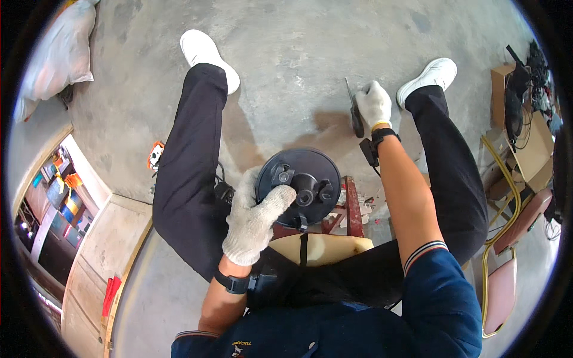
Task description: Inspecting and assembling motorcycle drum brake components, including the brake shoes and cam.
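A white knitted glove covers my left hand (253,215), which grips a black disc-shaped part (305,158) at its left side. My thumb lies across the part's face near its raised round hub; the other fingers are mostly hidden at the rim. Small clips or lugs stand up around the hub. My right hand (375,104), also gloved, is closed, out ahead between my feet. A screwdriver (356,121) with a dark handle and thin shaft lies along its thumb side, shaft pointing away from me. My grip on it is partly hidden.
Below the disc stand a dark red frame (353,209) and a cream-coloured pad (322,247) between my legs. A folding chair (504,280) and cardboard boxes (531,155) are at the right. A white sack (62,53) and a wooden board (110,250) are at the left.
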Action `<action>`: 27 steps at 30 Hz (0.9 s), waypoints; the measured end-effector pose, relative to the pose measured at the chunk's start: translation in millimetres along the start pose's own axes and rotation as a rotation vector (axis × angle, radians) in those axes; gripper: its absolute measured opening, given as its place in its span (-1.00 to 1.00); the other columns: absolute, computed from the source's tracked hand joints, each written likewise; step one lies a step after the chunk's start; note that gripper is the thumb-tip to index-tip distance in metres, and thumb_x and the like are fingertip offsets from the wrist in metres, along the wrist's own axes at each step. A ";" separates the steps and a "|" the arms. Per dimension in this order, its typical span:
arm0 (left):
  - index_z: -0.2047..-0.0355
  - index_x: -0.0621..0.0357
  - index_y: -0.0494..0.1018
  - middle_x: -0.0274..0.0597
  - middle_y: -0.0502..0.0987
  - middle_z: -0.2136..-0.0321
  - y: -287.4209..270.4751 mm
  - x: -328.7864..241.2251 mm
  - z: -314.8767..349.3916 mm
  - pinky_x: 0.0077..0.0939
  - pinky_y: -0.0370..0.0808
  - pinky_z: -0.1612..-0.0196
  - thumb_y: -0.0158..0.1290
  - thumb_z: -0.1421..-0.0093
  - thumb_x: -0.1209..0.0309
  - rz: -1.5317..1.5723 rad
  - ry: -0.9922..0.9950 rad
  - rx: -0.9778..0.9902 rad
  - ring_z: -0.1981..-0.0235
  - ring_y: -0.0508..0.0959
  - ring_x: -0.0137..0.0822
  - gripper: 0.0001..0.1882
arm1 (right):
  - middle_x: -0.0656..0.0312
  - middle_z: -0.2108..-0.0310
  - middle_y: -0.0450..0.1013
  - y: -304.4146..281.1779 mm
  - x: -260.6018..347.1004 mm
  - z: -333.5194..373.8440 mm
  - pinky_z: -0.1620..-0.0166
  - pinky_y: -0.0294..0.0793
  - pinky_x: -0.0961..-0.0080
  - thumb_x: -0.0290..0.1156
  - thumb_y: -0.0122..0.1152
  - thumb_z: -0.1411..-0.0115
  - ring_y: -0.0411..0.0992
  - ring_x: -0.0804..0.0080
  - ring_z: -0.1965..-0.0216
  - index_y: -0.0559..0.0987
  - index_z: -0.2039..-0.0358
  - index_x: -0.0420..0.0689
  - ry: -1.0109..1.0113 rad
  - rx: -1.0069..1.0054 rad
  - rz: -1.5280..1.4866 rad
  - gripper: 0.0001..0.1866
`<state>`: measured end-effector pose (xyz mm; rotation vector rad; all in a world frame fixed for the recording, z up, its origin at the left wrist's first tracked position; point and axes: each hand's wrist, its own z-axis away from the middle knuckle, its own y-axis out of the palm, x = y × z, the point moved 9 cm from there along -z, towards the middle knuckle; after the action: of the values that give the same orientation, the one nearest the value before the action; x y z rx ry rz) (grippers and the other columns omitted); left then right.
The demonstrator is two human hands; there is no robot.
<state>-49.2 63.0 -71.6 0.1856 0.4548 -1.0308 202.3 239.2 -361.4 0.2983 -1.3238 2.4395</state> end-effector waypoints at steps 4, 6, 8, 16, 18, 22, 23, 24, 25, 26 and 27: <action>-0.08 0.31 0.48 -0.16 0.62 0.09 10.9 -10.6 4.6 -0.47 0.57 -0.02 0.34 -0.22 0.42 -0.011 0.046 0.078 0.10 0.60 -0.42 -0.53 | -0.07 0.23 0.65 -54.8 3.5 1.9 0.03 0.57 0.16 -0.30 0.21 -0.22 0.62 -0.05 0.17 0.68 0.11 -0.22 -0.051 -0.157 -0.355 -0.68; -0.10 0.35 0.47 -0.15 0.62 0.09 16.2 -19.6 12.6 -0.47 0.57 -0.03 0.33 -0.25 0.39 -0.042 0.134 0.098 0.10 0.60 -0.42 -0.52 | -0.02 0.22 0.67 -76.8 8.2 3.5 0.07 0.58 0.29 -0.35 0.16 -0.24 0.64 0.14 0.22 0.67 0.02 -0.26 0.022 -0.090 -0.484 -0.63; -0.10 0.39 0.46 -0.14 0.62 0.10 5.9 -13.3 18.3 -0.47 0.57 -0.04 0.31 -0.27 0.36 0.093 0.172 0.117 0.10 0.60 -0.42 -0.52 | 0.04 0.20 0.66 -100.2 66.3 42.2 0.09 0.59 0.43 -0.39 0.16 -0.27 0.62 0.33 0.21 0.65 -0.01 -0.33 0.111 0.243 -0.904 -0.63; -0.09 0.44 0.46 -0.07 0.63 0.10 1.8 -25.4 80.2 -0.45 0.57 -0.03 0.30 -0.31 0.22 0.065 0.471 0.268 0.09 0.61 -0.38 -0.45 | 0.13 0.15 0.64 -256.4 200.4 241.9 0.14 0.61 0.59 -0.49 0.26 -0.28 0.62 0.47 0.22 0.62 -0.03 -0.35 -0.318 0.409 -0.892 -0.66; -0.09 0.42 0.47 -0.07 0.63 0.11 1.9 -18.6 93.5 -0.44 0.58 -0.03 0.31 -0.30 0.21 0.068 0.484 0.269 0.11 0.62 -0.38 -0.45 | 0.13 0.18 0.64 -259.2 202.9 288.1 0.18 0.62 0.60 -0.59 0.23 -0.28 0.61 0.54 0.27 0.62 -0.02 -0.35 -0.386 0.387 -0.928 -0.71; -0.12 0.39 0.44 -0.10 0.59 0.08 3.5 -18.6 131.0 -0.46 0.59 0.00 0.29 -0.29 0.16 -0.013 0.569 0.287 0.10 0.61 -0.38 -0.42 | 0.12 0.20 0.65 -265.9 192.9 339.0 0.21 0.62 0.61 -0.59 0.29 -0.30 0.60 0.56 0.28 0.63 0.01 -0.33 -0.465 0.242 -0.893 -0.74; -0.11 0.39 0.45 -0.10 0.59 0.08 3.2 -18.7 139.6 -0.47 0.58 0.00 0.28 -0.29 0.13 -0.036 0.571 0.294 0.09 0.60 -0.40 -0.41 | 0.11 0.22 0.65 -271.5 191.9 349.5 0.22 0.62 0.60 -0.59 0.31 -0.29 0.61 0.57 0.28 0.64 0.03 -0.31 -0.465 0.198 -0.815 -0.76; -0.11 0.39 0.45 -0.10 0.59 0.08 1.1 -16.0 143.2 -0.47 0.58 0.00 0.28 -0.29 0.13 -0.041 0.582 0.298 0.09 0.60 -0.40 -0.41 | 0.11 0.23 0.66 -274.7 190.0 358.2 0.22 0.62 0.58 -0.59 0.33 -0.28 0.61 0.58 0.28 0.65 0.05 -0.30 -0.462 0.154 -0.739 -0.77; -0.11 0.42 0.43 -0.07 0.60 0.08 -0.2 -13.7 145.3 -0.46 0.59 -0.01 0.29 -0.30 0.17 -0.047 0.588 0.303 0.09 0.61 -0.37 -0.41 | 0.09 0.25 0.67 -278.2 190.0 365.7 0.19 0.63 0.53 -0.57 0.37 -0.26 0.63 0.51 0.27 0.66 0.06 -0.26 -0.492 0.115 -0.720 -0.77; -0.12 0.45 0.42 -0.03 0.61 0.08 -0.7 -11.9 148.3 -0.44 0.61 -0.02 0.30 -0.30 0.22 -0.053 0.592 0.308 0.09 0.63 -0.35 -0.42 | 0.09 0.25 0.67 -276.7 187.2 370.3 0.19 0.63 0.53 -0.57 0.37 -0.26 0.63 0.51 0.27 0.66 0.06 -0.26 -0.497 0.102 -0.726 -0.77; -0.12 0.45 0.42 -0.03 0.61 0.08 -0.1 -10.9 153.3 -0.44 0.61 -0.02 0.30 -0.30 0.22 -0.061 0.602 0.314 0.09 0.63 -0.35 -0.42 | 0.08 0.24 0.67 -282.0 188.6 377.6 0.17 0.63 0.51 -0.56 0.38 -0.25 0.65 0.46 0.26 0.67 0.07 -0.25 -0.610 -0.006 -0.684 -0.77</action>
<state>-11.5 16.6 70.0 0.7786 0.8433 -1.0959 148.5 101.8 124.3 1.3287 -1.1608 1.8070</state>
